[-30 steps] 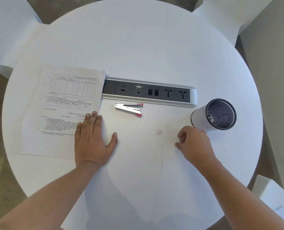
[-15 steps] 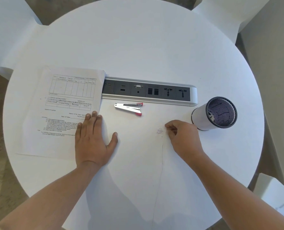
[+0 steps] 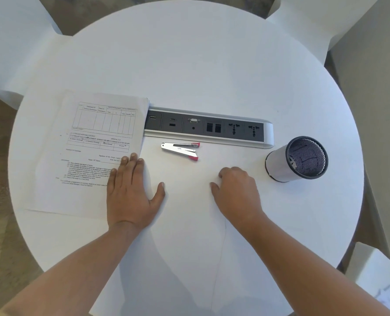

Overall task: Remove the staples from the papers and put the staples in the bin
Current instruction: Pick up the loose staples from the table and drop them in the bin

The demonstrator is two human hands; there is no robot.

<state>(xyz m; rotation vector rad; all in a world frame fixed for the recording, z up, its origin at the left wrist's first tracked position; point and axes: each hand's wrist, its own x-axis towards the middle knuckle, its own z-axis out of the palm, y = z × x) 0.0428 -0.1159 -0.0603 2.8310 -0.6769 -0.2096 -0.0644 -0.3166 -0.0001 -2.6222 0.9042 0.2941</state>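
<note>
Both bare forearms come in over the 6 o'clock edge of the round white table (image 3: 189, 65). A thin seam (image 3: 221, 247) runs across the tabletop between them.

The left hand (image 3: 132, 192), toward 7 o'clock from the table's middle, lies flat and released. Its fingers are straight and together, the thumb is spread toward 3 o'clock, and the palm presses down on the near right corner of the papers (image 3: 87, 156).

The right hand (image 3: 235, 192), toward 5 o'clock from the middle, has its knuckles up. Its fingers are curled down so that the tips meet the tabletop. Whether they pinch a staple cannot be told, because the spot under them is hidden.

Just beyond the gap between the two hands, the staple remover (image 3: 181, 151) lies on its side. It is silver with red tips and touches neither hand.

At 3 o'clock stands the bin (image 3: 280, 165), a small black mesh cup with a white sleeve and its open mouth in view. It is near the right hand but apart from it.

Past the staple remover, a long socket panel (image 3: 207, 127) runs from 9 toward 3 o'clock across the table's middle. The papers spread toward 9 o'clock, printed side up, and their far right corner overlaps the panel's left end.

White chairs (image 3: 14, 42) stand at 10 and 2 o'clock, beyond the table's rim.
</note>
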